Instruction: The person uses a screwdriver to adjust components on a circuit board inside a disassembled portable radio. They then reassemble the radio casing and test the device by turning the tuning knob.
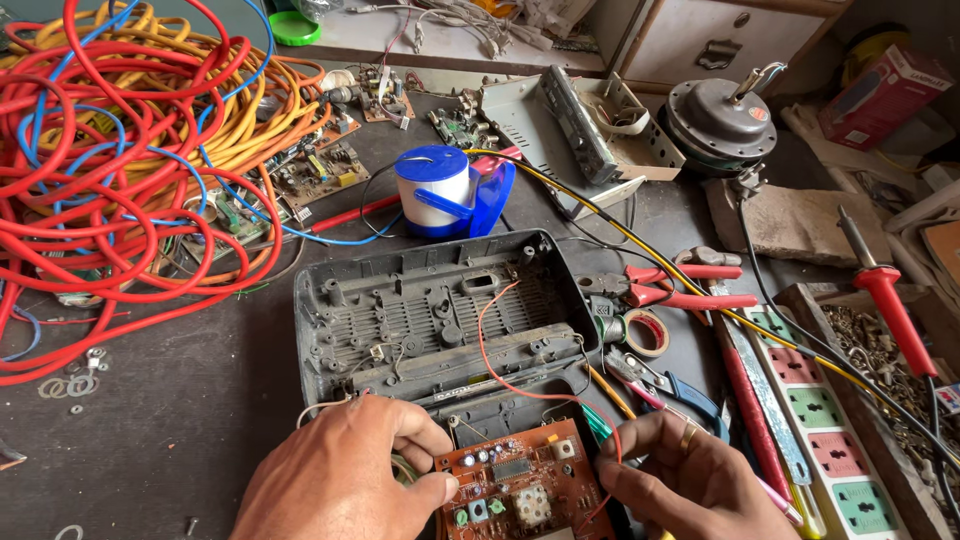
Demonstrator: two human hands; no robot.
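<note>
Both hands enter from the bottom edge of the head view and meet at a brown circuit board (522,482). The left hand (345,470) lies knuckles-up, fingers curled, its thumb and forefinger pinched on the board's left edge. The right hand (690,475), a ring on one finger, holds the board's right edge with bent fingers, a thin red wire (500,375) passing by its fingertips. The board sits component side up at the near lip of a dark grey plastic housing (440,310), tilted slightly; it carries small capacitors, a black chip and pale square parts. The red wire loops from the housing's interior down to the board. The housing lies open side up on a dark workbench (180,420), showing ribs and screw posts. Behind it stands a blue and white container (450,190). A large tangle of red, orange and blue cables (120,150) fills the left of the bench. To the right lie red-handled pliers (680,285), a roll of tape (648,332), a power strip (815,420) and a red-handled soldering iron (885,295). Nothing covers the board apart from the fingers at its edges.
</note>
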